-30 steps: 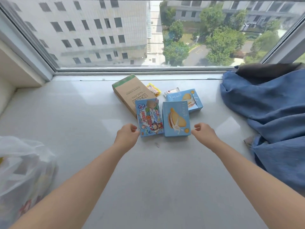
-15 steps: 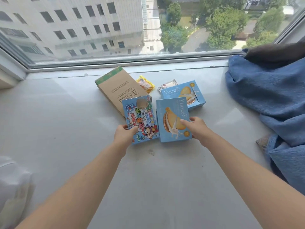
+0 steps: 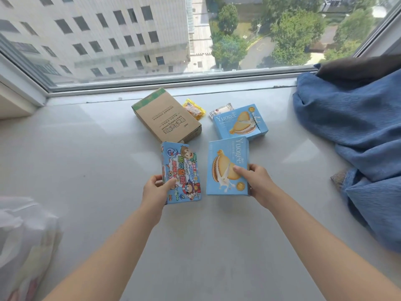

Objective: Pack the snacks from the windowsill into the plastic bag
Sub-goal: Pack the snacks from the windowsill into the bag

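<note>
- Head view: a white plastic bag point(image 3: 23, 242) slumps at the lower left edge of the windowsill point(image 3: 91, 153); colourful shapes show faintly through its film, but what they are cannot be told.
- The left hand point(image 3: 157, 189) grips a cartoon box point(image 3: 181, 172) by its near left corner, thumb on the printed face, fingers curled behind. The box is blue, crowded with cartoon figures and bright lettering.
- The right hand point(image 3: 255, 181) grips a biscuit box point(image 3: 227, 166) at its right edge, thumb across the picture of a cream sandwich biscuit. The box is pale blue, marked "Yuogee".
- Both held boxes are side by side, apart from each other, out in front over the middle of the sill.
- A second biscuit box point(image 3: 239, 122), same print, lies flat further back, its far end torn open.
- A brown carton point(image 3: 166, 116) lies flat to the left of it, with a yellow packet point(image 3: 194, 109) just beside its right edge.
- A white packet point(image 3: 221, 109) pokes out behind the second biscuit box.
- A blue cloth point(image 3: 358, 131) is heaped at the right.
</note>
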